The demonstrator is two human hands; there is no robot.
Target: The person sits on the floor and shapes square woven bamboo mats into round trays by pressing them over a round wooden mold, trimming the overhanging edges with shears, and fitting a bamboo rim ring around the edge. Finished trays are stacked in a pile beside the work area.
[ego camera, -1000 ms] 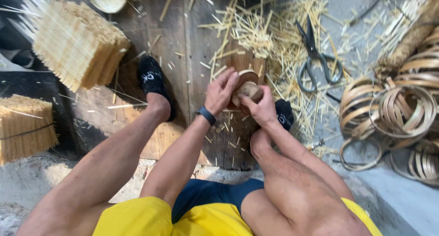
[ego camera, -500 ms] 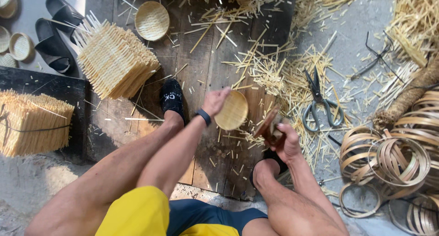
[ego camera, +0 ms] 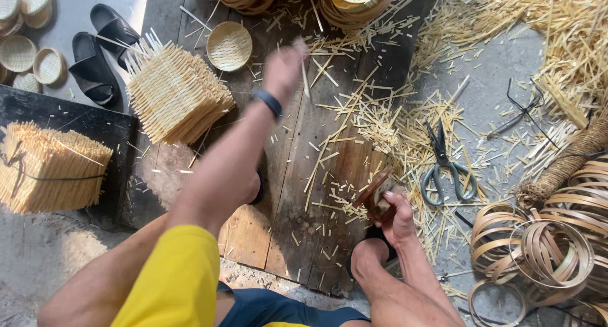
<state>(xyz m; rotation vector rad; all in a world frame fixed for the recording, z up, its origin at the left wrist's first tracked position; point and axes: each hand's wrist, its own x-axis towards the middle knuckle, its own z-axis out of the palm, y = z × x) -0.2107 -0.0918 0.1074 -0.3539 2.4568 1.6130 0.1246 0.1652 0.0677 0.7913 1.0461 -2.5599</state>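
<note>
From the head camera, looking straight down: the person sits on the floor with legs stretched over dark wooden planks (ego camera: 297, 194) littered with bamboo slivers. The right hand (ego camera: 398, 218) is curled tight around a brown wooden mould (ego camera: 375, 195), held low just above the right foot, its round face tilted up and to the left. The left hand (ego camera: 283, 66) is stretched far forward, arm fully extended, blurred; I cannot tell how far its fingers are spread or whether it holds anything. It sits just right of 1 small woven bamboo tray (ego camera: 229, 45) lying flat on the planks, with stacked trays (ego camera: 354, 1) beyond it at the top edge. So the tray lies up and left of the mould, well apart from the right hand, and the left hand is plainly the nearer. A fanned pile of woven mats (ego camera: 174, 93) lies left of the arm, scissors (ego camera: 446, 165) right of the mould, bamboo hoops (ego camera: 544, 251) at far right.
</note>
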